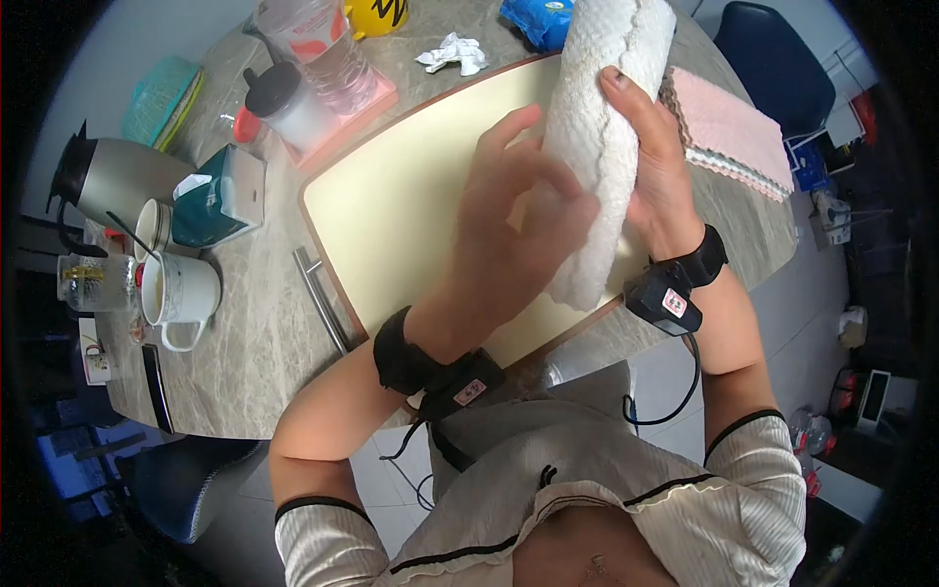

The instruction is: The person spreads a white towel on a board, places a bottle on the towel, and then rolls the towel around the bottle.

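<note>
A rolled white textured cloth [598,110], like a towel, is held aslant over a cream tray [396,191] with a brown rim and a metal handle. My right hand [656,161] grips the roll from its right side, thumb on top. At the roll's left side is my left hand [521,213], blurred, its fingers curled and seemingly against the cloth; whether it grips is unclear. A stack of folded pink and white cloths [733,136] with brown scalloped edges lies to the right of the tray.
Left on the marble-patterned table [249,367] stand a white mug [187,290], a steel jug [136,180], a tissue pack [227,194] and a dark phone-like object [156,389]. Beyond the tray are a pink holder [359,114] with bottles, crumpled tissue [455,55] and a blue packet [539,22].
</note>
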Demonstrator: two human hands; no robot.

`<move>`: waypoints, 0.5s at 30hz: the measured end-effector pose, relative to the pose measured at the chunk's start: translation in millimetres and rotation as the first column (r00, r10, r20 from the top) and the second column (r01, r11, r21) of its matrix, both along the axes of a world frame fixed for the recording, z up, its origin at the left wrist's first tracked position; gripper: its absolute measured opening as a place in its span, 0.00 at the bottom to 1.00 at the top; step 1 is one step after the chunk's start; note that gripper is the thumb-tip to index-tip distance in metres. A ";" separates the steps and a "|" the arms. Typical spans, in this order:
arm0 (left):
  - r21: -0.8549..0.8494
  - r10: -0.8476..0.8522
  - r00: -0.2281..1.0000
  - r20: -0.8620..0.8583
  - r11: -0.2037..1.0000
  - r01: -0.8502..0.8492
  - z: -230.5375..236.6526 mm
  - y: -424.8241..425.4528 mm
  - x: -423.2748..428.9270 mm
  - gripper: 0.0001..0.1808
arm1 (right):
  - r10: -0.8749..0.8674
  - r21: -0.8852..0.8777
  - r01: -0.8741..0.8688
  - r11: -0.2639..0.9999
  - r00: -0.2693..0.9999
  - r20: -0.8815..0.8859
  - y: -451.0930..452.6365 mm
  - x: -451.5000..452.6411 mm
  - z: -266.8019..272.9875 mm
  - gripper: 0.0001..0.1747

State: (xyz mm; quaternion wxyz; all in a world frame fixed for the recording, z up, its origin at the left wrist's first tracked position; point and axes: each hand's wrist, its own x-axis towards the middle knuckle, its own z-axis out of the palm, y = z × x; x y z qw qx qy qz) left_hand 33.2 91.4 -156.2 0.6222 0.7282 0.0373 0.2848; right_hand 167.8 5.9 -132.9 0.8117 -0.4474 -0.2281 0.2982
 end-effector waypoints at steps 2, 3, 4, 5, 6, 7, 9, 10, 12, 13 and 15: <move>0.170 0.043 0.997 0.063 0.984 -0.054 1.3 -1.0 -0.4 0.13 | -0.010 0.000 0.010 1.000 1.000 -0.014 0.8 0.1 -0.7 0.30; 0.329 0.080 0.988 0.132 0.937 -0.120 1.6 -1.2 -0.7 0.13 | -0.015 -0.001 0.015 1.000 0.999 -0.029 1.7 0.7 -1.6 0.30; 0.331 0.079 0.988 0.134 0.936 -0.120 2.8 -2.5 -0.8 0.13 | -0.016 0.001 0.016 1.000 0.999 -0.028 1.8 1.6 -2.2 0.30; 0.315 0.103 0.987 0.122 0.939 -0.137 4.6 -4.5 -0.6 0.12 | -0.002 0.005 0.002 1.000 1.000 -0.026 1.7 2.6 -2.7 0.30; 0.298 0.128 0.986 0.108 0.942 -0.154 5.4 -6.0 -0.6 0.12 | 0.012 0.007 -0.012 1.000 1.000 -0.025 1.3 3.0 -3.3 0.30; 0.298 0.128 0.986 0.108 0.942 -0.155 4.9 -6.0 0.0 0.12 | 0.012 0.007 -0.012 1.000 1.000 -0.026 1.0 3.2 -3.6 0.30; 0.344 0.111 0.987 0.119 0.927 -0.146 2.8 -5.4 1.0 0.11 | 0.025 -0.006 -0.025 1.000 1.000 -0.003 0.8 3.2 -4.0 0.25; 0.345 0.112 0.987 0.119 0.927 -0.147 2.3 -5.3 0.7 0.11 | 0.026 -0.006 -0.026 1.000 1.000 -0.004 1.2 3.0 -4.1 0.25; 0.263 0.088 0.990 0.107 0.958 -0.113 1.6 -4.9 0.9 0.10 | 0.017 -0.015 -0.017 1.000 1.000 0.018 2.3 3.4 -3.8 0.25; 0.264 0.088 0.990 0.109 0.958 -0.114 -0.5 -2.4 1.3 0.10 | 0.017 -0.014 -0.017 1.000 1.000 0.020 2.7 3.5 -3.4 0.25; 0.165 0.025 0.998 0.066 0.986 -0.035 -5.2 4.6 2.1 0.07 | 0.000 0.009 0.000 1.000 1.000 0.004 3.3 3.2 -3.2 0.29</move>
